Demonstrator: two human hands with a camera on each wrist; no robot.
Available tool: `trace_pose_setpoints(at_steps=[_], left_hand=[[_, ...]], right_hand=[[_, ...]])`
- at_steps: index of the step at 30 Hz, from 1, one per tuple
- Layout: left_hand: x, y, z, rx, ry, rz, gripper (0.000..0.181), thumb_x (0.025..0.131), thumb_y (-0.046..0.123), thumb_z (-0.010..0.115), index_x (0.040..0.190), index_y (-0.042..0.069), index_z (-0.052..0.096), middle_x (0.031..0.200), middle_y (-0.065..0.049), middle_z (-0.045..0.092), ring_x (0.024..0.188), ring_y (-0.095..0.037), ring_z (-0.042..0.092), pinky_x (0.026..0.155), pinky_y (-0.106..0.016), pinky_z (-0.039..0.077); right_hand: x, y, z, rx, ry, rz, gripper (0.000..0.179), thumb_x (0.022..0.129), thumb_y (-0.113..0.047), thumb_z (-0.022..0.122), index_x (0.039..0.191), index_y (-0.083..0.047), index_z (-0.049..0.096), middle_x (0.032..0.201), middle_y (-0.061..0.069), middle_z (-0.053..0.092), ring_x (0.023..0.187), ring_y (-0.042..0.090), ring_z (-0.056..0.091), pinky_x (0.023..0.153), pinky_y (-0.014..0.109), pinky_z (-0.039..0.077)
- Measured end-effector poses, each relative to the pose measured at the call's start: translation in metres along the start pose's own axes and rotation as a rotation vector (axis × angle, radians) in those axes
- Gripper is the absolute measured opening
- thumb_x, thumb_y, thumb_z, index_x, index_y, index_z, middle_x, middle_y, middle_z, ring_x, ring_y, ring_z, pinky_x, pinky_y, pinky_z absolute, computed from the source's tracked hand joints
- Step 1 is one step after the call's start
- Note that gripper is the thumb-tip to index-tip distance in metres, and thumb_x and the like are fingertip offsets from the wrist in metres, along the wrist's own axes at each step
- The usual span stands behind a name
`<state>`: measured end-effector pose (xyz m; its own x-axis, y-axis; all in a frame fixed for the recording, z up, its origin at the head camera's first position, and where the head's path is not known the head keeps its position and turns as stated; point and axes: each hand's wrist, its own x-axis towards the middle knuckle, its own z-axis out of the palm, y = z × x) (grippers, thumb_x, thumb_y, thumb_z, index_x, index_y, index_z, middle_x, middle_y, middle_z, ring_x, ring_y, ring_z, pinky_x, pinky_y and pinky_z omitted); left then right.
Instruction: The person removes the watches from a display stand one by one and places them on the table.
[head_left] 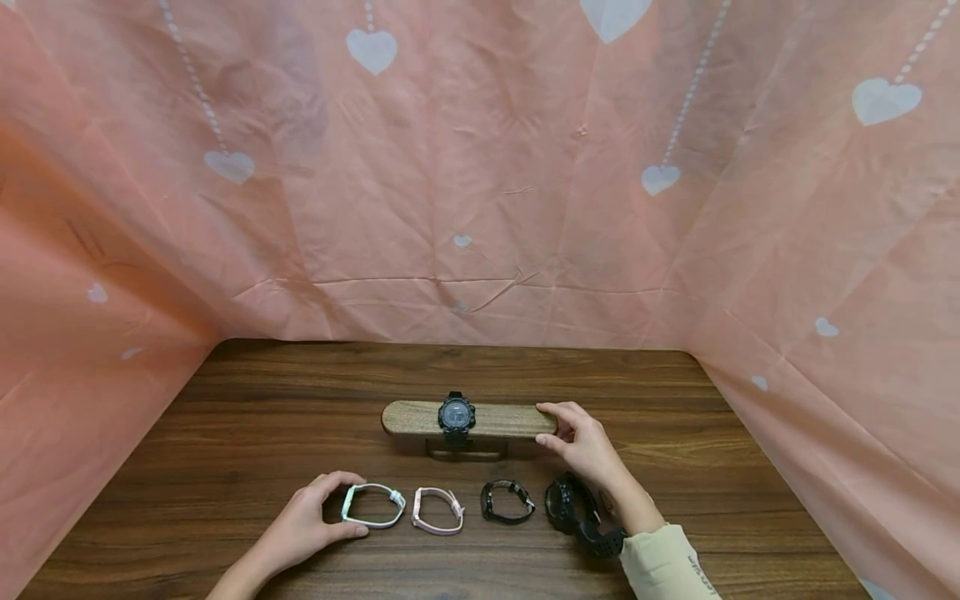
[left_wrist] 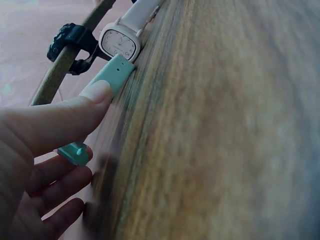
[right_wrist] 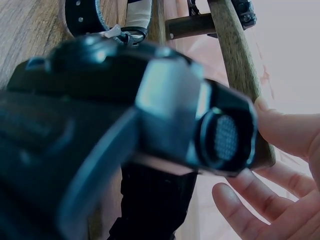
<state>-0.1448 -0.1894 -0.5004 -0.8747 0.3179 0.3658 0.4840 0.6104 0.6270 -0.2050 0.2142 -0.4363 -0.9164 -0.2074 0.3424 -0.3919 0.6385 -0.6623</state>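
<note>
A mint-green watch [head_left: 348, 505] stands on its side on the table, and my left hand [head_left: 309, 515] pinches it between thumb and fingers. In the left wrist view the thumb presses on its green strap [left_wrist: 116, 75]. My right hand [head_left: 590, 450] grips the right end of a wooden watch stand [head_left: 510, 420], thumb at the near side and fingers at the far side. Around the stand's bar, left of its middle, sits a black digital watch [head_left: 457, 414]. In the right wrist view the wooden bar [right_wrist: 237, 55] runs up from the thumb.
A pale pink watch [head_left: 438, 530], a slim black watch [head_left: 508, 521] and a bulky black watch [head_left: 561, 505] continue the row to the right. The bulky one lies under my right forearm. Pink cloth [head_left: 480, 317] with white hearts encloses the wooden table [head_left: 315, 375] at the back and sides.
</note>
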Motion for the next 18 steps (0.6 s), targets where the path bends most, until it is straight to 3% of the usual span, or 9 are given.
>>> trace_pose_setpoints(at_steps=[11, 18], left_hand=[[0.0001, -0.0003, 0.0032, 0.078, 0.018, 0.063, 0.053, 0.059, 0.035, 0.086, 0.104, 0.021, 0.062, 0.096, 0.014, 0.058, 0.087, -0.003, 0.050, 0.072, -0.030, 0.046], [-0.0009, 0.0010, 0.0034, 0.092, 0.014, 0.074, 0.059, 0.059, 0.038, 0.085, 0.109, 0.017, 0.061, 0.101, 0.013, 0.060, 0.093, -0.007, 0.052, 0.076, -0.033, 0.048]], right_hand=[[-0.0006, 0.0004, 0.0005, 0.011, -0.007, 0.016, 0.042, 0.077, -0.008, 0.076, 0.117, -0.010, 0.064, 0.098, 0.001, 0.057, 0.071, 0.013, 0.051, 0.057, 0.024, 0.045], [-0.0015, 0.0005, 0.0009, 0.006, 0.001, 0.013, 0.043, 0.077, -0.007, 0.075, 0.117, -0.010, 0.064, 0.098, 0.001, 0.057, 0.071, 0.012, 0.050, 0.057, 0.024, 0.044]])
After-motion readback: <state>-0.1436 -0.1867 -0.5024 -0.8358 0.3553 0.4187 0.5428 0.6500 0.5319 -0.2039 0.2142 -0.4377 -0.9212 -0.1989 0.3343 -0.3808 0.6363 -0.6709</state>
